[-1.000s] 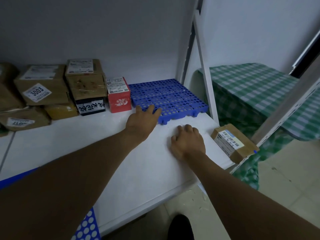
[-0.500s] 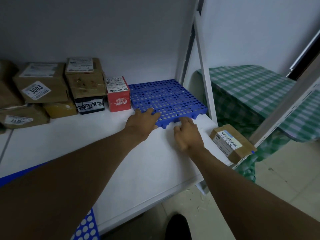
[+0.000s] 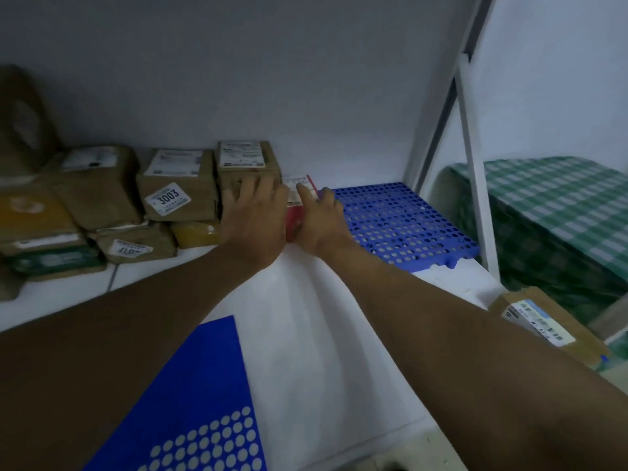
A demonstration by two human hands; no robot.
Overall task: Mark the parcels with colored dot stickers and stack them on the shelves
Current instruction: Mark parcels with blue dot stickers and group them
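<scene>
Two hands reach to the back of the white shelf (image 3: 306,334). The left hand (image 3: 255,215) lies with fingers spread and straight against the front of a brown parcel (image 3: 248,168). The right hand (image 3: 319,215) meets the red box (image 3: 299,205) just beside it: forefinger extended over the label on top, the other fingers apparently at the right side; motion blur prevents confirming a grip. A blue perforated pallet (image 3: 401,222) lies right of the box. A blue sticker sheet (image 3: 204,419) rests at the near edge.
</scene>
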